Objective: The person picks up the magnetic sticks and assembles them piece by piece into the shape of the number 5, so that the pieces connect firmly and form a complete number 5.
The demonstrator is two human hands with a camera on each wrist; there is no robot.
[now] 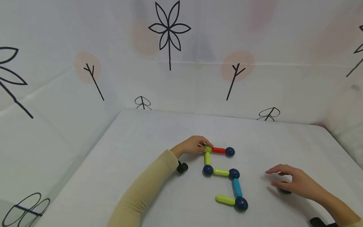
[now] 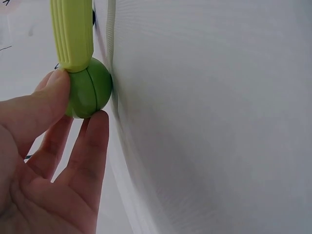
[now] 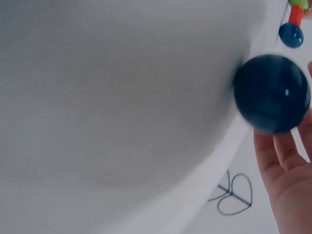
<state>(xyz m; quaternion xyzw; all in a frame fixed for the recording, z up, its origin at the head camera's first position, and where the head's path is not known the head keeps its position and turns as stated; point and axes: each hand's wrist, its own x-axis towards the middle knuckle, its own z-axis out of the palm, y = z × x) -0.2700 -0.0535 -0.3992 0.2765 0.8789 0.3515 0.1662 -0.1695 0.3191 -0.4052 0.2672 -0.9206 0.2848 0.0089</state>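
My left hand (image 1: 195, 145) pinches a green ball (image 2: 90, 92) between thumb and fingers at the far left corner of a zigzag chain of balls and rods. From that ball a red rod (image 1: 218, 150) runs right to a dark blue ball (image 1: 230, 151), and a lime rod (image 1: 207, 158) runs toward me. The chain continues through dark blue balls, another lime rod (image 1: 221, 172) and a blue rod (image 1: 237, 188), ending in a lime rod (image 1: 225, 200). My right hand (image 1: 296, 181) hovers with fingers loosely extended, beside a loose dark blue ball (image 3: 273, 92) partly hidden by it.
The white table (image 1: 158, 126) meets pale fabric walls (image 1: 198, 85) printed with plant drawings at the back and sides. A small black device (image 1: 182, 167) shows at my left wrist, another (image 1: 317, 222) by my right wrist.
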